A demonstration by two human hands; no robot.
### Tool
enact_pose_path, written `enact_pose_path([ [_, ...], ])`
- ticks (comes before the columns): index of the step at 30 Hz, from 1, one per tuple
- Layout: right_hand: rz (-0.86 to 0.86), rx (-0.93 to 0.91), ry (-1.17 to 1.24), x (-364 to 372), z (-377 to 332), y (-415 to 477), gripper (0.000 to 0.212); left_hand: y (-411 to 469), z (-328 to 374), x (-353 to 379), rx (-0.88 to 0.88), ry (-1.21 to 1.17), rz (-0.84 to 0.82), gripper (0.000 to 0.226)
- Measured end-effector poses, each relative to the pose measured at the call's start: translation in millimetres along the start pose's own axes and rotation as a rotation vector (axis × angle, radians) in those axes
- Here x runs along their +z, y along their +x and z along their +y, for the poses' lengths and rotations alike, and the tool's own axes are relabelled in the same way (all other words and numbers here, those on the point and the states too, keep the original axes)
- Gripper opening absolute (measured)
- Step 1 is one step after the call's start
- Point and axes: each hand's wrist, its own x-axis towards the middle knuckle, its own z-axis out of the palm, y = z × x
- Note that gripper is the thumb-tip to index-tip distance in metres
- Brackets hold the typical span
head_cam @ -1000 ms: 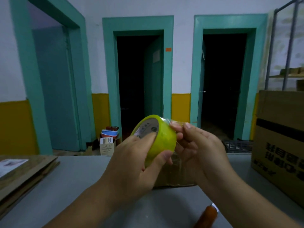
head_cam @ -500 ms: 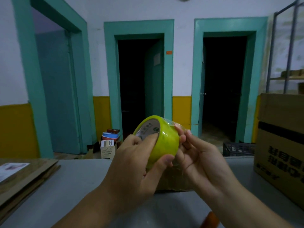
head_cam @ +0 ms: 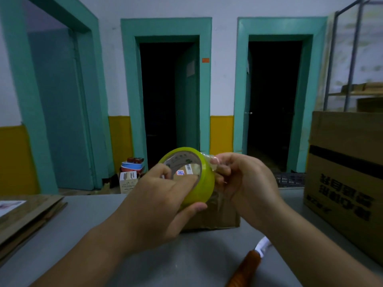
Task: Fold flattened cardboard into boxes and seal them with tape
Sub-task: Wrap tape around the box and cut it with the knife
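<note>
Dim, bluish light. White wall above a yellow lower band. Three teal door frames: middle doorway and right doorway both open, dark inside; left filled by a blue-grey door. Grey worktop across the foreground. Metal rack at far right. On the floor, black crate near right doorway; stacked bowls and small carton beside middle.

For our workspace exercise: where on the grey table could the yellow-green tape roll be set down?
Bare grey tabletop lies between the flattened brown cardboard stack and the small brown cardboard box. Crowded: right side, with the orange-handled knife and large printed cardboard carton.
</note>
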Motion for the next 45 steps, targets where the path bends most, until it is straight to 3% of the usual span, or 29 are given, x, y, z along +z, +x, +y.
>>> enact_pose_path([
  [7,-0.048,-0.024,0.133,3.2,2.0,-6.7,0.030,1.9,1.4,0.1,0.004,-0.003,0.019,0.046],
  [12,-0.143,0.033,0.163,0.4,0.2,-5.9,0.034,0.6,-4.8,-1.2,-0.001,-0.005,0.037,0.045],
  [16,-0.159,-0.087,-0.079,-7.5,-0.7,-1.1,0.037,-0.7,-4.9,0.3,0.013,-0.013,0.039,0.039],
  [19,-0.122,-0.209,-0.264,-11.7,-1.9,1.4,0.053,-1.0,-5.7,-0.3,0.016,-0.010,0.033,0.036],
  [22,-0.145,-0.267,-0.253,-17.1,-3.5,3.9,0.048,-1.8,-5.2,-0.7,0.030,0.009,0.010,0.041],
  [26,-0.230,-0.202,-0.133,-22.7,-10.6,4.5,0.036,-3.2,-5.6,-0.4,0.060,-0.019,0.007,0.042],
  [28,-0.210,-0.185,-0.225,-25.5,-10.9,4.7,0.046,-2.5,-4.9,-3.2,0.083,-0.033,0.014,0.041],
  [30,-0.195,-0.236,-0.405,-24.2,-9.8,4.2,0.041,-1.5,-1.7,-6.7,0.095,-0.059,0.015,0.044],
  [34,-0.250,-0.226,-0.432,-24.8,-10.1,3.3,0.034,-0.4,0.5,-8.7,0.066,-0.061,0.007,0.060],
  [40,-0.260,-0.382,-0.759,-23.7,-12.0,-0.9,0.022,-1.2,-3.2,-0.9,0.041,0.068,-0.003,0.043],
  [45,-0.326,-0.354,-0.761,-22.3,-7.1,-2.9,0.035,-1.9,-5.3,0.4,0.021,0.116,-0.042,0.036],
])
